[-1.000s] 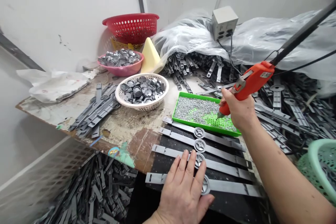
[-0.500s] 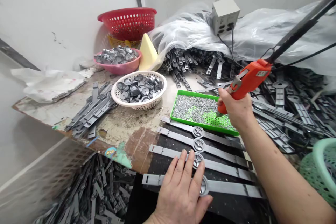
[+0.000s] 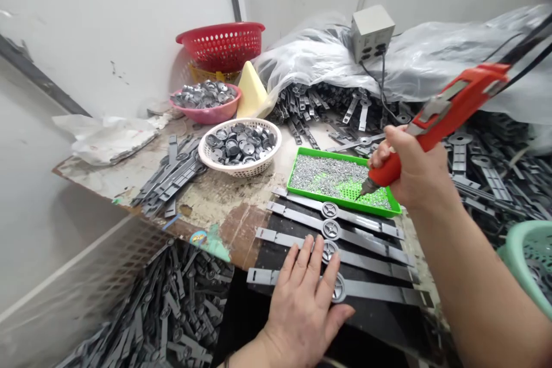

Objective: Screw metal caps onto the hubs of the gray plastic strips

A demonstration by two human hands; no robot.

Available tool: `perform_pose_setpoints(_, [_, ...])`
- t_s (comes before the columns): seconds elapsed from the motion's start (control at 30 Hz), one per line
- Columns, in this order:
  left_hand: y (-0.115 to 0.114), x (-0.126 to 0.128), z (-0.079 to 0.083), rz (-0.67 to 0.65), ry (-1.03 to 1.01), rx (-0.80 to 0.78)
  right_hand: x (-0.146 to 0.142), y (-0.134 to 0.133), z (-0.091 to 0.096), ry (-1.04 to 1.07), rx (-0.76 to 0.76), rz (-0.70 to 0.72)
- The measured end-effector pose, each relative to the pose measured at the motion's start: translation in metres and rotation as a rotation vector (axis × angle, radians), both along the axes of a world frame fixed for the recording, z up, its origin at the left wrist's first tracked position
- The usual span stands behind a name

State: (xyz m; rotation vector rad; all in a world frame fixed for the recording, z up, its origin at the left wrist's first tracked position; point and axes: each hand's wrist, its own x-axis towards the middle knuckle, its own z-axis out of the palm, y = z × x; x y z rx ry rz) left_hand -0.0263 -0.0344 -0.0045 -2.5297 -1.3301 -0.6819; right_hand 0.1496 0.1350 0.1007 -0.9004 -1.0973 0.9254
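Note:
My right hand [image 3: 420, 169] is wrapped round a red electric screwdriver [image 3: 452, 109], its bit tilted down over the front edge of a green tray [image 3: 293, 185]. Small silvery screws [image 3: 328, 175] cover much of that tray's floor. With fingers stretched out, my left hand [image 3: 304, 293] lies flat across the nearest grey plastic strip [image 3: 379, 292], fingertips reaching a second strip [image 3: 371, 264] beside its round hub. Two more strips [image 3: 362, 241] lie parallel behind, each with a spoked ring at mid-length. A black surface [image 3: 284, 227] lies under them.
A white basket [image 3: 241, 169] and pink bowl [image 3: 207, 115] hold round grey parts. Loose strips [image 3: 170, 178] lie at left. More heap up at right and below the table edge. A red basket [image 3: 219, 43], a power box [image 3: 373, 31] and a green basket [image 3: 528, 259] stand around.
My right hand and the screwdriver have moved right, the tool tilting further over. The bit stays by the tray's front. My left hand keeps its place on the strips; the view has shifted slightly.

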Motion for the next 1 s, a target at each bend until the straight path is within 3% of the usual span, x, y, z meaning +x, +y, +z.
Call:
perform_pose_setpoints(0.2, [-0.017,-0.002,0.009,-0.036,-0.081,-0.112,-0.024,-0.066,0.020,0.083,-0.021,0.213])
perform_pose_setpoints(0.4, [-0.029,-0.001,0.003,-0.074,-0.111,-0.166,-0.040,-0.110,0.005,0.096,-0.075,0.282])
perform_pose_setpoints(0.6, [-0.030,0.001,-0.005,-0.084,-0.125,-0.167,-0.041,-0.123,-0.012,0.025,-0.079,0.290])
perform_pose_setpoints(1.0, [-0.031,0.002,-0.012,-0.083,-0.130,-0.173,-0.038,-0.127,-0.024,-0.035,-0.079,0.279])
